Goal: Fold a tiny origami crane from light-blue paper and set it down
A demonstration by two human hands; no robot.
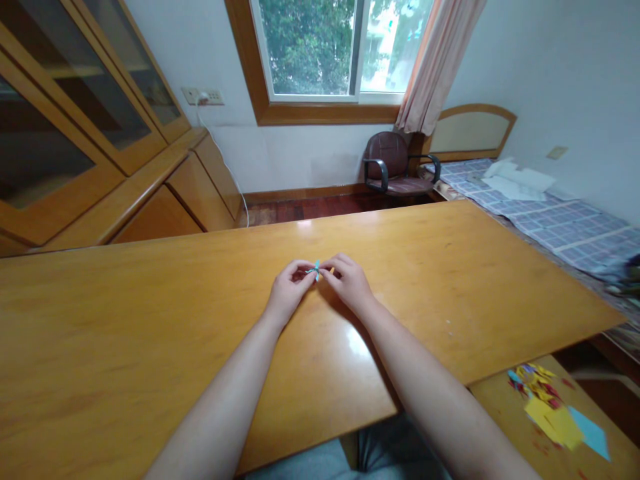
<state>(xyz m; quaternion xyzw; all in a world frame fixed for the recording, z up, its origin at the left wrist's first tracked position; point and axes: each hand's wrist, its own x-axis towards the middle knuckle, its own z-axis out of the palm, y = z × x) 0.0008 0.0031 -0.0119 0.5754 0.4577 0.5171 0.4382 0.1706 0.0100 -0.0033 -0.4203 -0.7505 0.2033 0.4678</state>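
Observation:
Between my two hands, just above the wooden table (165,333), is a small light-blue piece of folded paper (317,268) with narrow arms sticking out. My left hand (293,285) pinches it from the left with thumb and fingers. From the right, the thumb and index finger of my right hand (349,283) close on its other side. The fingertips hide part of the paper, so its full shape cannot be made out.
On a lower surface (500,393) at the lower right lie yellow paper sheets (555,423), a blue sheet (593,433) and a pile of coloured scraps (537,383). Beyond the table are an armchair (393,160), a bed (560,213) and a wooden cabinet (150,213).

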